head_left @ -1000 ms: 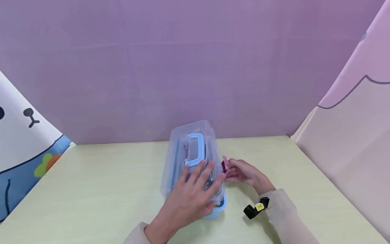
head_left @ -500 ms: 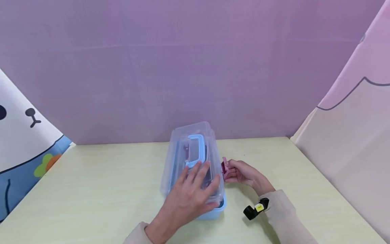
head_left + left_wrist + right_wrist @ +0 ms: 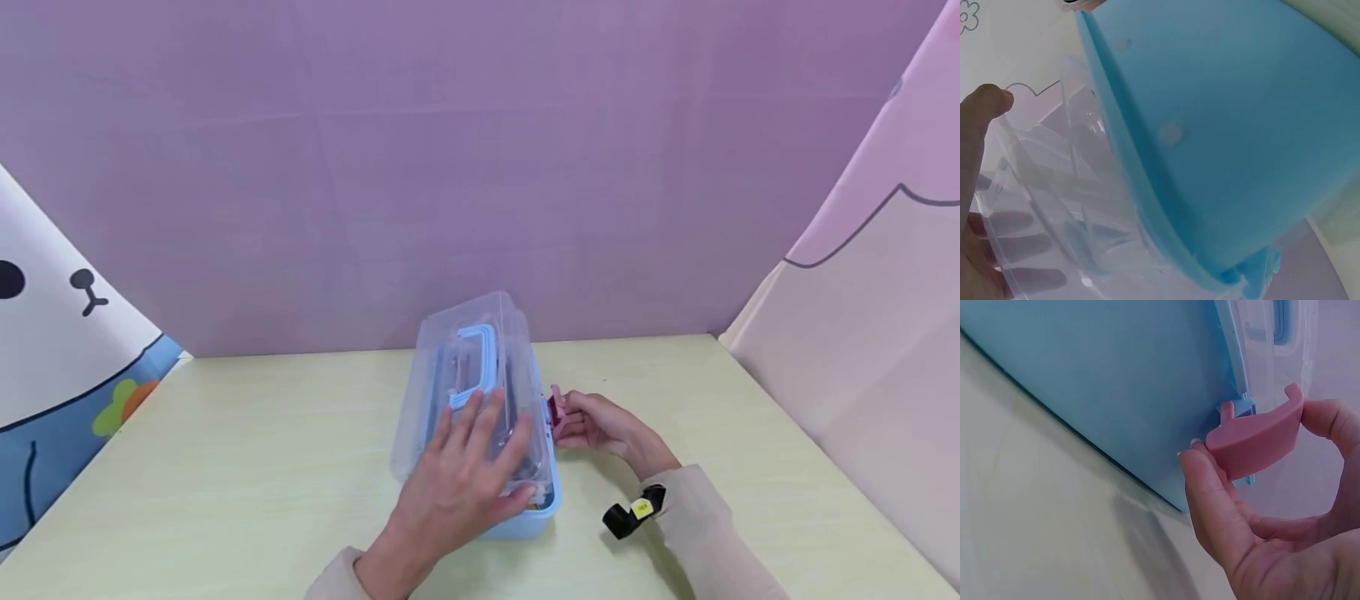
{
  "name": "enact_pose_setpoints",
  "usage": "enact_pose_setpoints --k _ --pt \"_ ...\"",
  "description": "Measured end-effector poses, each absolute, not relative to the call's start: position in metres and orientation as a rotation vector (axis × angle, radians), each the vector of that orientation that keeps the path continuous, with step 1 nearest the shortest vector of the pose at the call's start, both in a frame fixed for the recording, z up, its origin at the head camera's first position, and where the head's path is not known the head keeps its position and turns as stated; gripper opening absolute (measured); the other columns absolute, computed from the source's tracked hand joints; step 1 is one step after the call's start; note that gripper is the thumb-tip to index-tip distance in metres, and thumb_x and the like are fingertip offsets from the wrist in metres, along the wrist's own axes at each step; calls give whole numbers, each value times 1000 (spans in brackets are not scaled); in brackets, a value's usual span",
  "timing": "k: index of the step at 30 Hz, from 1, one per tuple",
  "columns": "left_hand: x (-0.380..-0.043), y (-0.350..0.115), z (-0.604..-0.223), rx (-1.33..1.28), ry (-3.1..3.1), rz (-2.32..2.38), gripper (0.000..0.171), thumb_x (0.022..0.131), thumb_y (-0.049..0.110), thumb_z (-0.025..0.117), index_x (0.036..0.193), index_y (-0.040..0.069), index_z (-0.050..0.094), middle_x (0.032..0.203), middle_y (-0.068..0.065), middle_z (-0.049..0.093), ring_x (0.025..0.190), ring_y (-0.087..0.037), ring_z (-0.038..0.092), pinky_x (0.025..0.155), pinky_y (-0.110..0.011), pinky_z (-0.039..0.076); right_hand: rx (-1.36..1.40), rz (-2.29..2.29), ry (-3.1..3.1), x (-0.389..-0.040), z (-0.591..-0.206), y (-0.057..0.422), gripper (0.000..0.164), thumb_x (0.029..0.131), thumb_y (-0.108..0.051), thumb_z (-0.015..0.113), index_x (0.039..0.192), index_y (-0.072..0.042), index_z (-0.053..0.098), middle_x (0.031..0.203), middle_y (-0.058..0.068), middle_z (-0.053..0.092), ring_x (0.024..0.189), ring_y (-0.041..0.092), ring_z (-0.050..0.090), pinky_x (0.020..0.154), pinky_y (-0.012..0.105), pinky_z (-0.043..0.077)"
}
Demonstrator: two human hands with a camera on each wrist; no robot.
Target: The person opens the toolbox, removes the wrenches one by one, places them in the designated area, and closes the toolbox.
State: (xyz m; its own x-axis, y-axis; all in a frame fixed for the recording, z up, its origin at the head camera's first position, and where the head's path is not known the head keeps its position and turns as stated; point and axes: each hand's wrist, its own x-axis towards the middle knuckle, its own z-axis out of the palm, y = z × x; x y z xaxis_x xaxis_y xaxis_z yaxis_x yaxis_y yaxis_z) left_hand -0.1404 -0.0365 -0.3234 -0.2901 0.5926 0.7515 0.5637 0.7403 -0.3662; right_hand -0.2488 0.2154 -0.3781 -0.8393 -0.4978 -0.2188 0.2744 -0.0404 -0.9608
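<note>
A storage box with a blue base [image 3: 522, 525] and a clear plastic lid [image 3: 465, 313] stands lengthwise on the table. The lid carries a light blue handle [image 3: 487, 358] and sits askew to the left, baring the base's right rim. My left hand [image 3: 456, 492] rests on the near part of the lid, fingers spread and fairly straight, tips by the handle. In the left wrist view its thumb [image 3: 990, 103] lies at the lid's edge. My right hand [image 3: 600, 425] pinches a pink latch [image 3: 1260, 440], swung outward on the box's right side, between thumb and fingers.
The pale table [image 3: 262, 467] extends to both sides of the box. Behind it hangs a purple cloth [image 3: 480, 167], with printed cloths [image 3: 877, 350] at the sides. A black wrist camera [image 3: 626, 517] is strapped to the right sleeve.
The lid has shifted slightly left with my left hand, and more of the base's right rim shows. My right hand stays at the pink latch.
</note>
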Motion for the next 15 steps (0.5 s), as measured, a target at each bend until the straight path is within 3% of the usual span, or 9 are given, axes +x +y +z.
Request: enact_pose_setpoints --k 15 --pt "-142 -40 -319 -887 -1960 -98 64 72 53 72 119 10 60 122 -21 62 106 -37 64 77 -52 57 -217 -1896 1730 -250 -381 210 29 90 -14 38 78 -12 65 74 -2 68 72 10 67 76 28 59"
